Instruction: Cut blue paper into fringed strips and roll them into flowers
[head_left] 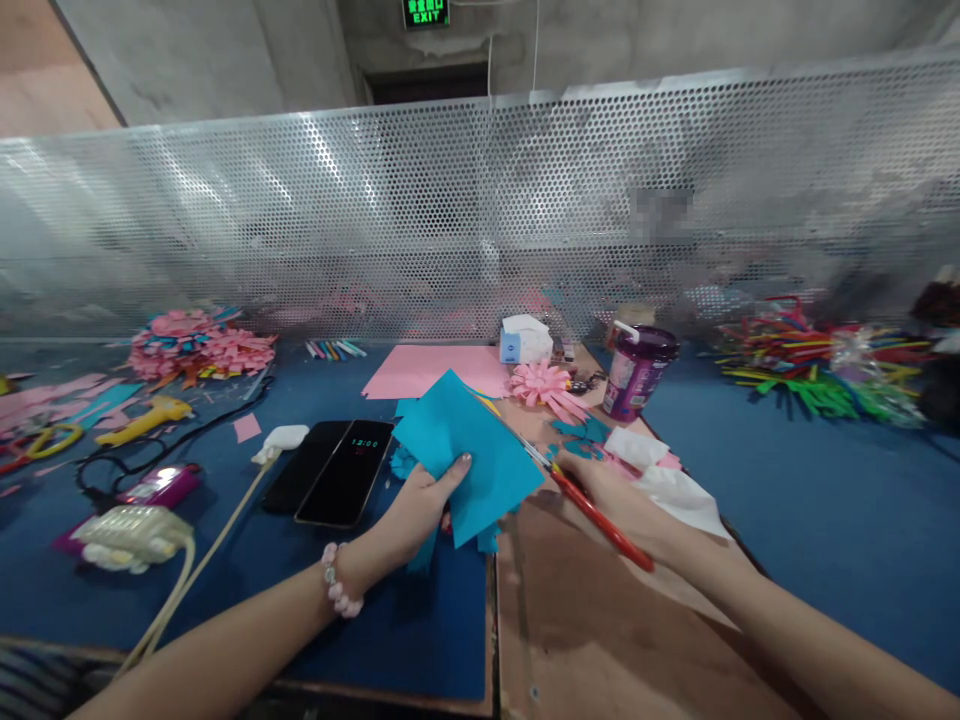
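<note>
My left hand [431,500] grips a sheet of blue paper [480,450] near its lower left side, thumb on top and fingers hidden beneath. In my right hand [611,495] is a pair of scissors [592,510] with red handles. Its blades reach toward the paper's right edge; whether they touch it I cannot tell. Blue paper scraps [581,437] lie just beyond my right hand. More blue cut pieces show under the held sheet. A pink paper flower [546,388] and a large pink sheet [427,370] rest behind the blue paper.
Two dark phones [345,475], a power strip [135,537] with cables and a yellow glue gun [146,420] lie left. A purple cup [637,375], white tissues [679,490] and a tissue pack [525,342] stand right of centre. A perforated metal screen [450,220] borders the back.
</note>
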